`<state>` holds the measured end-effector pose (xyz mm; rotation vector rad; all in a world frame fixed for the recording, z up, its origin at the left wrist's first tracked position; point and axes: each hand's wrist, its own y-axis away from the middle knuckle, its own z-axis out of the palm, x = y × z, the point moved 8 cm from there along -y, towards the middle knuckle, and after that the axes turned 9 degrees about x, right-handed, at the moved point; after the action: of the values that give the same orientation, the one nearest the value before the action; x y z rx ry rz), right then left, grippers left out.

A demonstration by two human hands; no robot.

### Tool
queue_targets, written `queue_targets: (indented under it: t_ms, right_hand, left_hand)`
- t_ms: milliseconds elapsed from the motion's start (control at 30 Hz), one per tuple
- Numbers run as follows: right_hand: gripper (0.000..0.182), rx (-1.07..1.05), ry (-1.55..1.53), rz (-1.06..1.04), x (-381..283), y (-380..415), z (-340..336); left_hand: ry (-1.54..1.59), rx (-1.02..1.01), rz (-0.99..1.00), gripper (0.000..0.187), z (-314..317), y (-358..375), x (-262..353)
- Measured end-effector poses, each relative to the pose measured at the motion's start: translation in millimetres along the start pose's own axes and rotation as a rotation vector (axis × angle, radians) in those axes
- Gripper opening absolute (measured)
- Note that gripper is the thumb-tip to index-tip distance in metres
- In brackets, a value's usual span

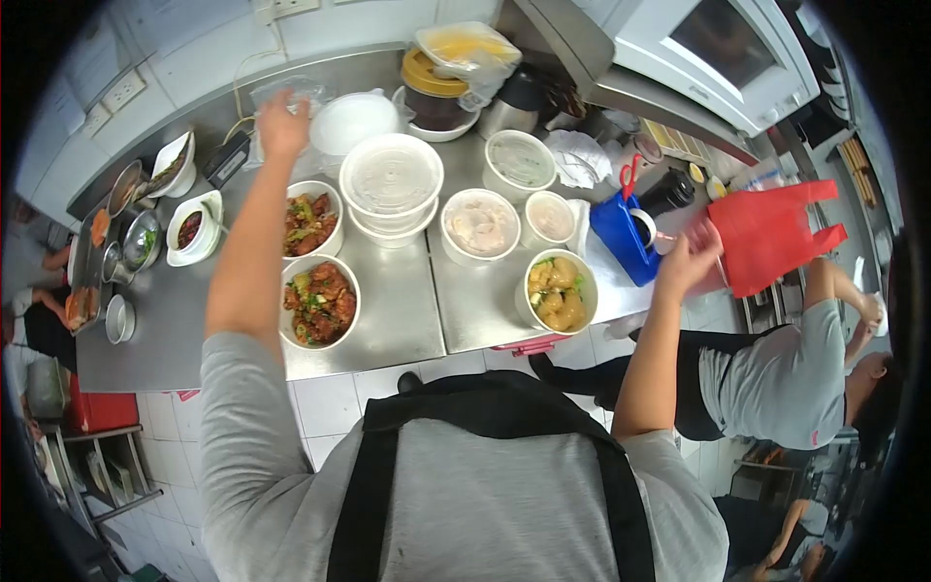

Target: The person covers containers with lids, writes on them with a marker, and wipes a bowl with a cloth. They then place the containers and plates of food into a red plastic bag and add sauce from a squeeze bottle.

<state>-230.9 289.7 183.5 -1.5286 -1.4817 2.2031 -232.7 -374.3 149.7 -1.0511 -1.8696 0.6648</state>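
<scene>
At the back left of the steel counter, my left hand [283, 126] is over a clear plastic bag [315, 95]; its fingers are blurred. My right hand [690, 257] is at the right, fingers bent, beside a blue holder [621, 233] with red-handled scissors [630, 177] and close to a red plastic bag [771, 233]; what it may hold is too small to name. Two open bowls of browned meat [320, 303] stand at the left, with a stack of lidded tubs [392, 179] beside them. An open bowl of pale yellow pieces [558, 294] is near the front edge.
Lidded tubs [480, 226] stand mid-counter. White lids [354, 121] and a yellow-lidded container [434, 78] are behind. Trays and small bowls [120, 318] line the left. A microwave [722, 58] is above right. A co-worker [776, 373] stands at the right, others farther off.
</scene>
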Motion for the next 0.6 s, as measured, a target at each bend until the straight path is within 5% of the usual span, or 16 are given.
queue_targets:
  t_ms: [67, 100, 167, 233, 333, 433, 567, 600]
  right_hand:
    - [0.03, 0.09, 0.019, 0.063, 53, -9, -51]
    - [0.026, 0.093, 0.075, 0.063, 71, -7, -71]
    - [0.013, -0.204, 0.03, 0.22, 98, 17, -71]
    - [0.011, -0.502, -0.095, 0.494, 125, 59, -51]
    - [0.013, -0.645, -0.15, 0.742, 128, 104, -28]
    - [0.013, -0.795, -0.258, 0.923, 135, 131, -8]
    - [0.018, -0.843, -0.442, 0.915, 133, 112, 21]
    - [0.021, -0.802, -0.462, 0.83, 133, 101, 14]
  left_hand:
    - [0.128, 0.171, 0.118, 0.03, -51, -11, 48]
    - [0.256, 0.09, 0.099, 0.027, -68, -12, 73]
    - [0.501, -0.075, 0.061, 0.019, -102, 5, 130]
    - [0.625, -0.375, -0.043, 0.01, -112, 53, 174]
    - [0.812, -0.86, -0.043, 0.007, -113, 167, 221]
    - [0.876, -1.189, -0.669, 0.029, -91, 307, 213]
    - [1.057, -0.983, -1.295, 0.057, -95, 398, 264]
    - [1.126, -0.954, -1.276, 0.062, -90, 406, 276]
